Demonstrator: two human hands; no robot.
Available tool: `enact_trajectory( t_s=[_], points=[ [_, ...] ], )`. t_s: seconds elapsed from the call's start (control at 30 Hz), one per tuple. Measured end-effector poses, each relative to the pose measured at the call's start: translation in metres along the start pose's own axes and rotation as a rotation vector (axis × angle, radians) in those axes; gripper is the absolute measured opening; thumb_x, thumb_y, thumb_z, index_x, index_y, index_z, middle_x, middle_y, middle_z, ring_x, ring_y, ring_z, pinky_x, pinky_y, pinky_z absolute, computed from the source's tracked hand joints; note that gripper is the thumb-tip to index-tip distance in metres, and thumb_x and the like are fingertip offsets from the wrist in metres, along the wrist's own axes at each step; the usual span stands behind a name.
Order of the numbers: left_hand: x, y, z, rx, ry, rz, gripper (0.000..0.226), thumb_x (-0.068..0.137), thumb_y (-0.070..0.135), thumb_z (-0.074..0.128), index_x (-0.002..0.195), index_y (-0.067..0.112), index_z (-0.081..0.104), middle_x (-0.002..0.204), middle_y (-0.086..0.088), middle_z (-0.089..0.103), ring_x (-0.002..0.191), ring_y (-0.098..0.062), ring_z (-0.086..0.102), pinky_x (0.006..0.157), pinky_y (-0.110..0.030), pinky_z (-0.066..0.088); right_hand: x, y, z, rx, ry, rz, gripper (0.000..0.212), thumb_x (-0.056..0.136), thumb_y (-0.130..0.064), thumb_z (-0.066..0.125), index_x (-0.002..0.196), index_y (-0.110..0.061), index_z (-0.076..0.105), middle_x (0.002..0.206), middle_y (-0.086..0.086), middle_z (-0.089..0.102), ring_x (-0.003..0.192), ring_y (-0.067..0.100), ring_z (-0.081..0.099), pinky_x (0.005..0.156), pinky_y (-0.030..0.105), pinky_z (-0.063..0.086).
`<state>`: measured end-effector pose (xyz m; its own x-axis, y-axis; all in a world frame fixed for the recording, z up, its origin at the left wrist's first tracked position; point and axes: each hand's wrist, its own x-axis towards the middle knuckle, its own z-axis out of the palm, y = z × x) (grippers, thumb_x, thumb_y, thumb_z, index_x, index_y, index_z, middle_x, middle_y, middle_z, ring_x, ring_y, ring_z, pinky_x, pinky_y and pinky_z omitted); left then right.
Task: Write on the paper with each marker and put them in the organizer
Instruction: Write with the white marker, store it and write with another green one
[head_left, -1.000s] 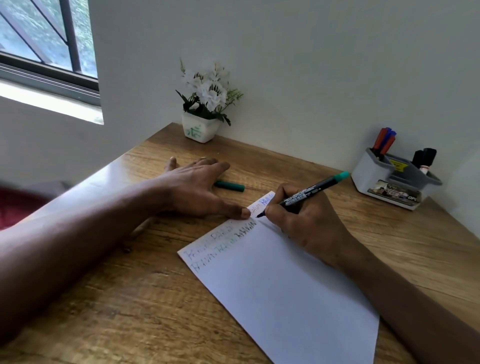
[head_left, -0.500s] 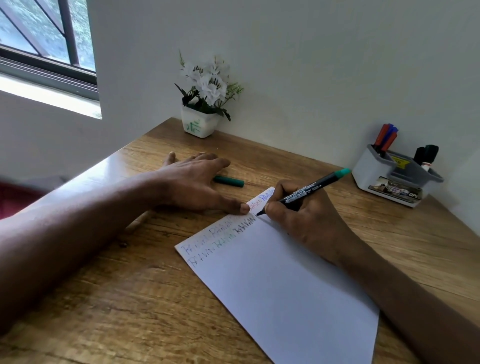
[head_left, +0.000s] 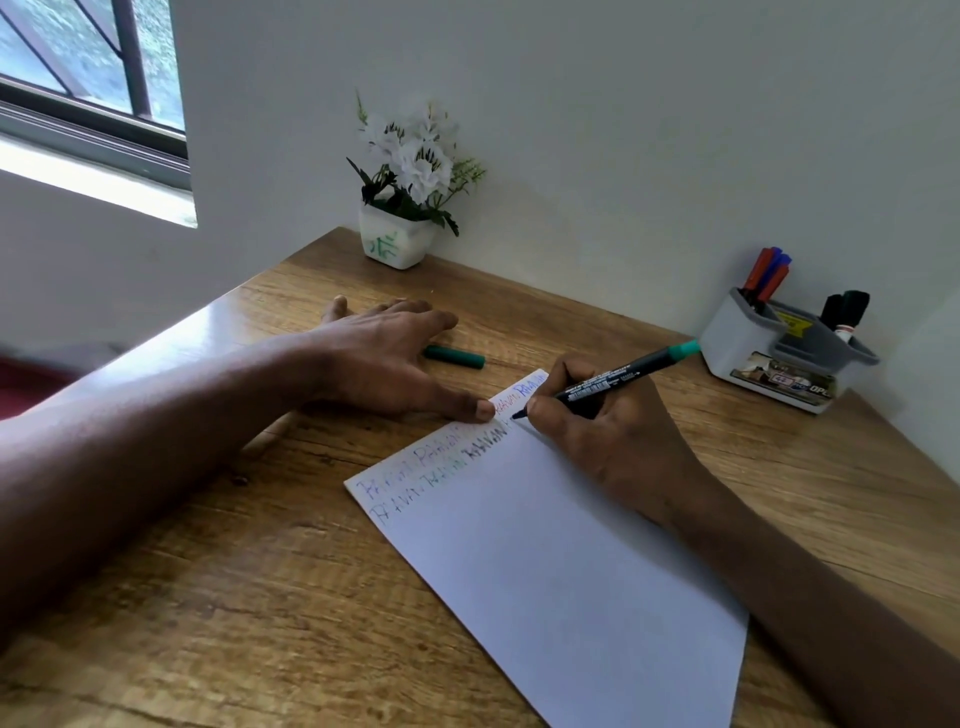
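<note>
A window (head_left: 93, 88) is seen at the far left, above the wooden tabletop (head_left: 208, 597). The left hand (head_left: 384, 358) is laid flat on the tabletop, its fingers (head_left: 480, 410) spread and clamped on nothing, the thumb tip pressed on the top edge of the paper (head_left: 561, 571). A white pot of white flowers (head_left: 397, 241) is set against the wall behind it. A green marker cap (head_left: 454, 357) lies on the tabletop just beyond the left hand. Two rows of coloured writing are carried along the paper's top edge. The right hand (head_left: 608, 436) is rested on the paper, its fingers closed around a green-ended black marker (head_left: 608, 382), whose tip is touched to the second row. At the far right, the grey organizer (head_left: 743, 338) stands near the wall, well apart from the paper, with red and blue markers (head_left: 769, 273) upright in its left compartment and black markers (head_left: 847, 309) in its right.
</note>
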<state>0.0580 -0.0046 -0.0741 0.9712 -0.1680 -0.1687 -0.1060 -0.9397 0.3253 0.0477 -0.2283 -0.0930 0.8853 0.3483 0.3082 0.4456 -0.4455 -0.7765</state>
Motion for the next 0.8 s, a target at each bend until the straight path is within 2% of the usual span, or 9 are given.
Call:
enact_trajectory(
  t_s=[0.17, 0.3, 0.43, 0.63, 0.8],
  points=[
    [-0.0012, 0.0008, -0.0005, 0.002, -0.002, -0.002, 0.126, 0.055, 0.09, 0.045, 0.165, 0.036, 0.016, 0.174, 0.008, 0.011, 0.16, -0.017, 0.008, 0.126, -0.062, -0.006, -0.0004, -0.0017, 0.0, -0.007, 0.0, 0.019, 0.024, 0.084, -0.007, 0.068, 0.064, -0.01, 0.055, 0.048, -0.013, 0.046, 0.046, 0.002, 0.039, 0.045, 0.016, 0.031],
    [-0.0019, 0.001, -0.0007, -0.002, -0.003, -0.003, 0.125, 0.055, 0.089, 0.045, 0.165, 0.036, 0.016, 0.174, 0.008, 0.011, 0.16, -0.017, 0.007, 0.127, -0.061, -0.006, 0.0005, 0.0001, -0.0012, 0.017, 0.057, 0.006, 0.022, 0.083, -0.005, 0.069, 0.066, 0.0, 0.056, 0.052, -0.001, 0.048, 0.047, 0.006, 0.039, 0.046, 0.019, 0.032],
    [-0.0008, 0.0003, 0.0002, -0.005, -0.001, -0.001, 0.126, 0.055, 0.09, 0.046, 0.165, 0.036, 0.016, 0.174, 0.008, 0.011, 0.16, -0.017, 0.007, 0.126, -0.062, -0.007, 0.0, -0.0004, -0.0009, -0.019, 0.027, -0.002, 0.021, 0.083, -0.005, 0.069, 0.066, -0.003, 0.056, 0.051, -0.009, 0.047, 0.047, 0.003, 0.038, 0.046, 0.016, 0.031],
    [-0.0004, 0.0005, -0.0006, -0.001, -0.002, -0.003, 0.127, 0.054, 0.09, 0.045, 0.165, 0.035, 0.016, 0.174, 0.008, 0.012, 0.16, -0.016, 0.007, 0.126, -0.062, -0.006, 0.0009, -0.001, -0.0024, 0.011, 0.045, 0.02, 0.02, 0.083, -0.006, 0.069, 0.07, 0.004, 0.057, 0.055, 0.006, 0.05, 0.049, 0.012, 0.042, 0.047, 0.025, 0.034],
    [0.0011, -0.0006, -0.0007, -0.002, 0.003, 0.0, 0.127, 0.055, 0.09, 0.046, 0.165, 0.035, 0.016, 0.173, 0.008, 0.014, 0.16, -0.017, 0.009, 0.126, -0.063, -0.006, 0.0022, 0.0018, -0.0011, 0.013, 0.105, 0.062, 0.019, 0.082, -0.009, 0.07, 0.069, -0.001, 0.059, 0.053, 0.005, 0.052, 0.047, 0.011, 0.043, 0.045, 0.025, 0.036]
  ],
)
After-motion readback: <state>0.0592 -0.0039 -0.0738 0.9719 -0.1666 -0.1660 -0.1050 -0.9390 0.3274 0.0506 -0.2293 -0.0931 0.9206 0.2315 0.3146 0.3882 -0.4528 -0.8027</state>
